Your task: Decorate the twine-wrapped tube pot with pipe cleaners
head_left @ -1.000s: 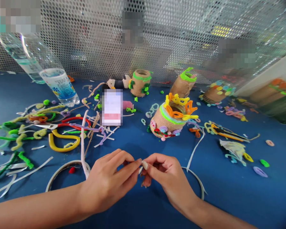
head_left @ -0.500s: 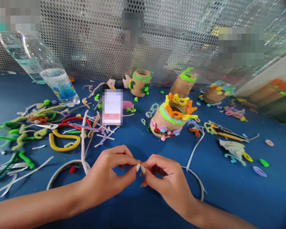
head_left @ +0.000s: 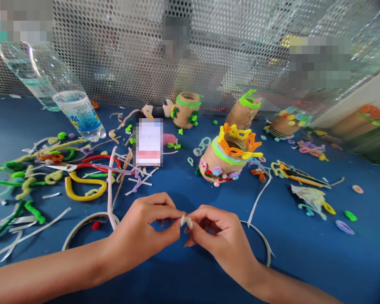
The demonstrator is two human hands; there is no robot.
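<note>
Head view: left hand [head_left: 144, 230], right hand [head_left: 224, 232] in 2 pinches, contents unclear, near a round, coarse, twine-wrapped jar [head_left: 213, 157].

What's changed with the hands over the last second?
The left hand has turned: its thumb tip rose beside that of the right hand, and a clear gap now shows between left thumb and fingers. The right hand shifted only slightly. Whether anything is pinched is hidden. The scissors and decorated jar stayed put.

One head-worn view, forward and down from close above the hands [head_left: 142, 226]
</note>
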